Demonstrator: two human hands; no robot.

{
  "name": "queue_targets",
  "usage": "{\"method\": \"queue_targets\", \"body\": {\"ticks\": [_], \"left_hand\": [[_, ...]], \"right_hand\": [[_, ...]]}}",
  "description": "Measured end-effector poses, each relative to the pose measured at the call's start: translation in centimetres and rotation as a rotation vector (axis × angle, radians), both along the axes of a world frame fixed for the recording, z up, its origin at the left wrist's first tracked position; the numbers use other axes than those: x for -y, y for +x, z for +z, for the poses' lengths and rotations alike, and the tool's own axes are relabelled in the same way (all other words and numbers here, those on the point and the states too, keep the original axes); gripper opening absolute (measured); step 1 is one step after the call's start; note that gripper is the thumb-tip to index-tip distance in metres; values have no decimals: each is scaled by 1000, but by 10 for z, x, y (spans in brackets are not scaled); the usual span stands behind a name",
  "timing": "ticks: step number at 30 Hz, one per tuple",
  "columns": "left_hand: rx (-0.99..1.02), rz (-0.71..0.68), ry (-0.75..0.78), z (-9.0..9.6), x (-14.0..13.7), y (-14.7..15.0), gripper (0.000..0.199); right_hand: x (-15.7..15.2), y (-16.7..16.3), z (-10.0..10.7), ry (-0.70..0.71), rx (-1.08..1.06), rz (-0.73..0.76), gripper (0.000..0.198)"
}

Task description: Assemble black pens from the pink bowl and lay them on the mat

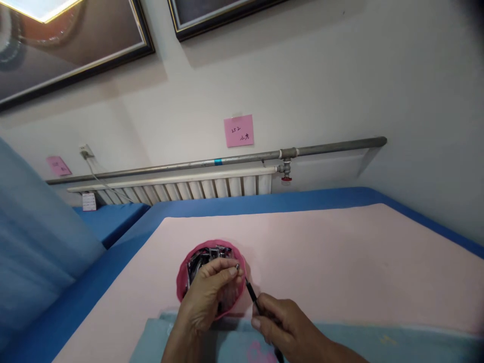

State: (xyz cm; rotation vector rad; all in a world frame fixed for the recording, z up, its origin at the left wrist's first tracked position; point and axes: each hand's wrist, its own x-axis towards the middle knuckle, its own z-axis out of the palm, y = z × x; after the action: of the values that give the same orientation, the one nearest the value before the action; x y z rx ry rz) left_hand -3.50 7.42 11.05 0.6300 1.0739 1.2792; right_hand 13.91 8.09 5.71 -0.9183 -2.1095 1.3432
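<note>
A small shiny metal piece (238,267) is pinched between thumb and fingertips of the left hand (207,290); exact type can't be told. It is held over the pink scalloped basket (182,280), toward three o'clock on its rim. Black and silver metal pieces (197,260) are piled inside, mostly seen from nine to twelve o'clock. A slim black-handled tool (251,291) is gripped in the right hand (278,322), fingers curled round it, at the basket's four o'clock; its thin tip is aimed toward eleven, near the left fingertips. Basket is set on a pale pink sheet (333,262); light-blue cloth (359,343) is spread at six o'clock.
</note>
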Motion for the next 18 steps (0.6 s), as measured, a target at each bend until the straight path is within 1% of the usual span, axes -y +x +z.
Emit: {"method": "queue_targets", "body": {"ticks": [3,5,11,16,18], "left_hand": [[131,8,15,1,1,7,25],[167,23,17,0,0,10,24],[168,-25,21,-6,-4,13,20],[175,-10,7,-7,-4,12,23],[163,-14,-4,-7,-3,13,23]], "right_hand": [[-1,-2,-2,48,16,16,22],[-2,-2,-3,57,13,17,23],[-2,-1,-7,-16,-22,-28,21],[-1,0,-2,-75,-38,-27,23],[-1,0,-1,-69,-50,-41,23]]}}
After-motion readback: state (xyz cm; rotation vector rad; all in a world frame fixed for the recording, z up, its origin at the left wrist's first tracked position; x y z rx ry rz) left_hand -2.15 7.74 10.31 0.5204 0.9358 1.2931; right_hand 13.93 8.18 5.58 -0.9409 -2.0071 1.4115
